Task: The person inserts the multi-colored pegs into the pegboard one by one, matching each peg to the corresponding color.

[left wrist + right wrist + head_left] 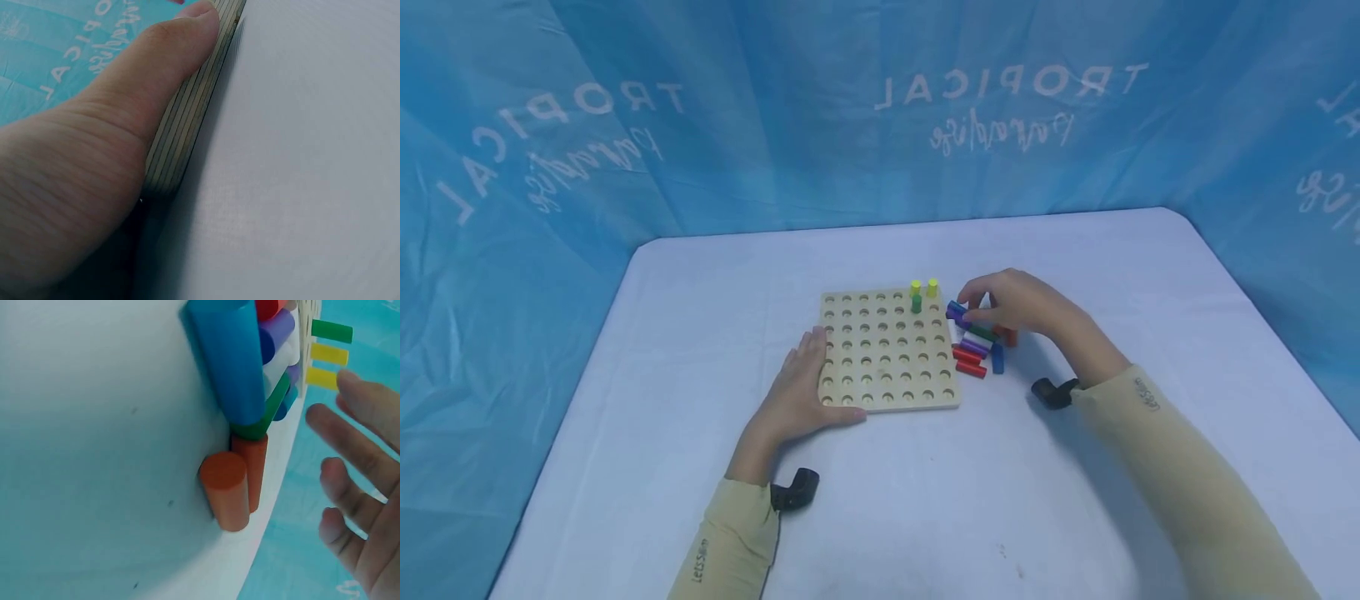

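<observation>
A square wooden pegboard [892, 367] with rows of round holes lies on the table. Two yellow pegs [932, 288] and a green peg [917, 305] stand in it at the far right corner. My left hand [797, 387] rests against the board's near left corner, fingers along the left side, thumb [169, 59] on the front edge. Over the loose pegs beside the board hovers my right hand [1022, 302], thumb and fingers apart with nothing between them in the right wrist view. Closest to its fingertips in the head view is a blue peg [957, 307].
Right of the board lie loose pegs in a small heap: red pegs [971, 368], purple, white and green ones, a blue peg [228, 362] and two orange pegs [225, 494]. A white cloth [647, 375] covers the table; blue printed curtains [820, 125] hang behind it.
</observation>
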The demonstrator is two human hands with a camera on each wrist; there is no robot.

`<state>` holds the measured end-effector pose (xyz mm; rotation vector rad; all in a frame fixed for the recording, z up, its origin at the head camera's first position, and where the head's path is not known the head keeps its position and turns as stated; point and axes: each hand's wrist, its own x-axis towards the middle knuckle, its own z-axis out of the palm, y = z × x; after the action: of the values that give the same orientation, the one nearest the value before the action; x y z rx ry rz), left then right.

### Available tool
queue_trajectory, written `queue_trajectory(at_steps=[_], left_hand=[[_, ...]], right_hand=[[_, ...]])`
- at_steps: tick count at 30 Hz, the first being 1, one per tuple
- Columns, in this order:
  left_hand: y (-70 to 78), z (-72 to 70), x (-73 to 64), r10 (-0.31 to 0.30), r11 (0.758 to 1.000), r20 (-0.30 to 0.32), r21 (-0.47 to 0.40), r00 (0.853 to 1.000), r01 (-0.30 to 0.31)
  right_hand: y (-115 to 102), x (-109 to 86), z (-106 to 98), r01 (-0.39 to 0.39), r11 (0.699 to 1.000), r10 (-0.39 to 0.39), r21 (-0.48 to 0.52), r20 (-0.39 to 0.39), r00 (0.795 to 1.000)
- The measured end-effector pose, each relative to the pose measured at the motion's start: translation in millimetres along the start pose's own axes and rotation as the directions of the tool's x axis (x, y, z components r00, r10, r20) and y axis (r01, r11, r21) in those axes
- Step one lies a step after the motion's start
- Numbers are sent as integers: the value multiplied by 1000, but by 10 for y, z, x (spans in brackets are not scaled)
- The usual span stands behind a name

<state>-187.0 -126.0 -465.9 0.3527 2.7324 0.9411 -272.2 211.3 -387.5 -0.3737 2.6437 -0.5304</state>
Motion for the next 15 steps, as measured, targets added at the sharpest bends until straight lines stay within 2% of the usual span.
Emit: queue_trajectory(at_steps=[15], left_hand=[[14,-6,-3,9,1000,-3,-22,1000,-9]], right_hand=[[104,-30,19,-41,998,45,-42,106,993]])
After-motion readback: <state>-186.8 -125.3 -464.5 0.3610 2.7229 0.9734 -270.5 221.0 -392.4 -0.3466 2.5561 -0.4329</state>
